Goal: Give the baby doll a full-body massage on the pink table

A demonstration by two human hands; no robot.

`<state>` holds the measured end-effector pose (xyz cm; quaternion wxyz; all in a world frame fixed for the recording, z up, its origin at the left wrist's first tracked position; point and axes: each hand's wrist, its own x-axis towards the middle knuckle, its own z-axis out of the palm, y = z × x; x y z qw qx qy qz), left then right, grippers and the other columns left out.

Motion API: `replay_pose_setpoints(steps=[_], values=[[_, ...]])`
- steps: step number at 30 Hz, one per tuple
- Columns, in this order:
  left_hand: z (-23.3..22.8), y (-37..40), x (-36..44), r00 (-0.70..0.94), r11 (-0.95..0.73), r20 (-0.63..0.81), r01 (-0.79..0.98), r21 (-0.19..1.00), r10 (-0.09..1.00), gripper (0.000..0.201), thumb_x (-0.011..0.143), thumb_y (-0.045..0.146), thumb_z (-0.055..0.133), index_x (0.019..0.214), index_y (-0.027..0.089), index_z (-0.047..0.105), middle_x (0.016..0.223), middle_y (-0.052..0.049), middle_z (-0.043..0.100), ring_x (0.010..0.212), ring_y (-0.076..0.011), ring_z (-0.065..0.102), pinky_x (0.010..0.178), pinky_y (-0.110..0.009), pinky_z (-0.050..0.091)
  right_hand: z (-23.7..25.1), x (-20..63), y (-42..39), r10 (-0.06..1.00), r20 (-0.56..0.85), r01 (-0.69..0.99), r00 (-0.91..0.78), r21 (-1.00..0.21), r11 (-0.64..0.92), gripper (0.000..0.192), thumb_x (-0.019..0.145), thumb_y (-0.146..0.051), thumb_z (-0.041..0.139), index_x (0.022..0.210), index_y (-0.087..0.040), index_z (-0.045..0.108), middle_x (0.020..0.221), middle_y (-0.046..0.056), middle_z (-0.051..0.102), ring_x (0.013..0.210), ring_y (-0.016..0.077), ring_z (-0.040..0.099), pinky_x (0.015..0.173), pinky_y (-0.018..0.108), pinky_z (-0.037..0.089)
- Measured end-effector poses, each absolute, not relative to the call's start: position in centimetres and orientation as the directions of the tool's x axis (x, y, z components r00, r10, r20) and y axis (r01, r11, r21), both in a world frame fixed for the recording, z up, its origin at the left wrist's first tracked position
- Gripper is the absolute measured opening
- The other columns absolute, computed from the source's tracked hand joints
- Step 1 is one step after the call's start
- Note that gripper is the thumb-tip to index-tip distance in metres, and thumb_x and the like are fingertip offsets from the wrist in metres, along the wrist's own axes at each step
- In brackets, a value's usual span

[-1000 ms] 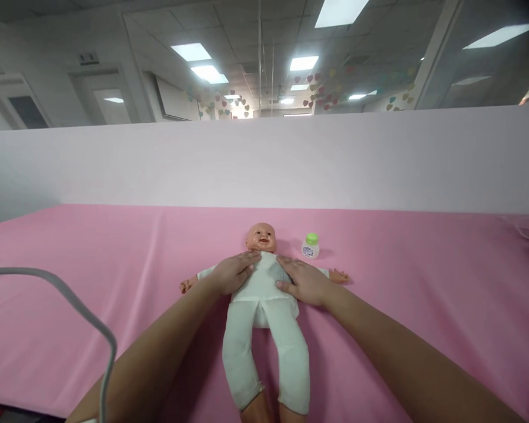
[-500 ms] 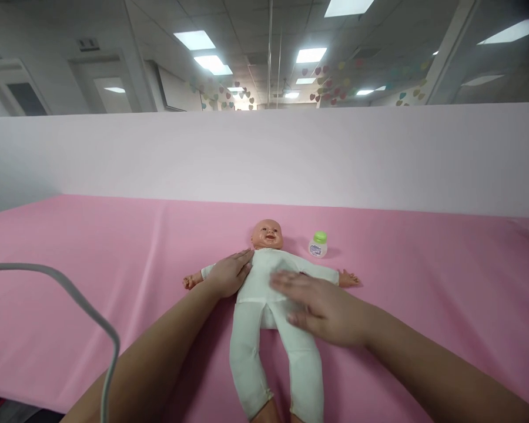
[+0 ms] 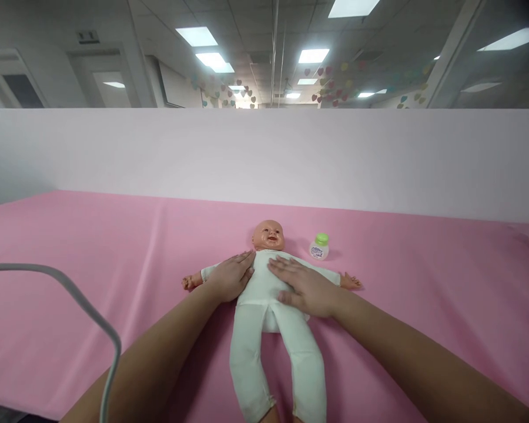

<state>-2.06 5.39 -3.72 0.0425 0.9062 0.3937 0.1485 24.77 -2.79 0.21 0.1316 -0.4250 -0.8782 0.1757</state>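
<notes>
A baby doll [image 3: 264, 285] with a soft white body lies on its back, head away from me, arms spread and legs towards me. My left hand [image 3: 233, 276] rests flat on the left edge of its chest near the shoulder, partly covering the doll's arm. Fingers stretched, my right hand [image 3: 304, 285] lies on the right side of the doll's chest and belly. Both hands hold nothing. Beyond the doll's arm on the right stands a small clear bottle [image 3: 319, 247] with a green cap and a label.
The doll and bottle are on a pink sheet [image 3: 405, 276]. A white wall panel [image 3: 264, 155] rises behind it, with glass above. At the left a grey cable [image 3: 77, 296] curves down across the foreground. Something clear and partly cut off lies at the far right edge.
My right hand has moved up the doll, from its lower belly and hip to its chest. The left hand stays in place.
</notes>
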Motion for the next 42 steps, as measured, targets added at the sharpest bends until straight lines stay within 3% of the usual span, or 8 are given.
replay_pose_setpoints(steps=[5,10,15,20,24,29,36,42], values=[[-4.0,5.4,-2.1,0.661,-0.696,0.22,0.69,0.197,0.718,0.062,0.108,0.042,0.029,0.16,0.012,0.041,0.165,-0.016,0.041,0.153,-0.027,0.041,0.128,-0.045,0.032,-0.4,26.5,-1.0,0.883,0.038,0.794,-0.467,-0.421,0.438,0.094,0.097,-0.078,0.04,0.168,-0.018,0.026,0.173,0.011,0.026,0.159,0.0345,0.027,0.129,0.053,0.026],[-3.9,5.5,-2.0,0.656,-0.685,0.198,0.698,0.207,0.728,0.063,0.107,0.044,0.03,0.161,0.012,0.04,0.166,-0.015,0.042,0.154,-0.0284,0.039,0.129,-0.046,0.03,-0.4,27.9,-1.1,0.921,0.015,0.812,-0.39,-0.466,0.351,0.083,0.095,-0.078,0.047,0.161,-0.028,0.042,0.158,0.011,0.054,0.137,0.0394,0.058,0.11,0.054,0.047],[-0.6,2.1,-2.3,0.647,-0.683,0.22,0.677,0.274,0.73,0.06,0.108,0.045,0.03,0.158,0.015,0.047,0.165,-0.012,0.044,0.153,-0.0285,0.042,0.128,-0.047,0.033,-0.6,27.9,-1.3,0.922,0.044,0.803,-0.386,-0.475,0.359,0.079,0.096,-0.075,0.048,0.159,-0.028,0.043,0.153,0.011,0.06,0.131,0.0383,0.061,0.106,0.051,0.048],[3.4,-5.1,-3.2,0.892,-0.849,0.122,0.36,0.386,0.434,0.055,0.109,0.047,0.034,0.16,0.029,0.046,0.165,-0.002,0.044,0.152,-0.0273,0.043,0.13,-0.049,0.028,-0.8,27.8,-1.3,0.931,0.049,0.821,-0.361,-0.456,0.342,0.077,0.096,-0.073,0.049,0.157,-0.028,0.046,0.148,0.012,0.064,0.125,0.0383,0.065,0.101,0.051,0.049],[3.4,-7.5,-3.4,0.938,-0.856,0.097,0.257,0.449,0.332,0.057,0.109,0.046,0.033,0.162,0.026,0.042,0.166,-0.004,0.041,0.154,-0.0259,0.04,0.131,-0.046,0.026,-0.8,27.7,-1.4,0.93,0.061,0.82,-0.363,-0.453,0.35,0.072,0.096,-0.072,0.049,0.155,-0.03,0.048,0.147,0.01,0.065,0.123,0.0379,0.066,0.096,0.049,0.051],[1.6,-4.4,-2.1,0.91,-0.849,0.117,0.316,0.423,0.397,0.061,0.109,0.05,0.031,0.165,0.025,0.036,0.169,-0.006,0.036,0.156,-0.0283,0.035,0.131,-0.051,0.022,-0.9,27.7,-1.3,0.928,0.072,0.817,-0.366,-0.453,0.357,0.075,0.096,-0.071,0.051,0.157,-0.028,0.046,0.149,0.011,0.063,0.125,0.0377,0.065,0.099,0.049,0.051],[-0.2,2.2,-0.1,0.771,-0.769,0.173,0.533,0.354,0.613,0.063,0.109,0.052,0.028,0.161,0.02,0.044,0.164,-0.007,0.044,0.155,-0.0264,0.038,0.129,-0.047,0.032,-0.6,27.7,-1.5,0.924,0.072,0.808,-0.377,-0.461,0.365,0.073,0.096,-0.071,0.051,0.155,-0.029,0.048,0.147,0.01,0.064,0.125,0.0367,0.065,0.1,0.049,0.051],[-2.1,4.9,-0.9,0.64,-0.679,0.23,0.671,0.297,0.733,0.067,0.108,0.054,0.027,0.159,0.014,0.046,0.163,-0.011,0.047,0.152,-0.027,0.043,0.127,-0.044,0.034,-0.2,27.4,-1.8,0.932,0.052,0.801,-0.358,-0.495,0.336,0.07,0.097,-0.067,0.053,0.156,-0.031,0.046,0.149,0.008,0.063,0.127,0.0366,0.065,0.1,0.049,0.052]])
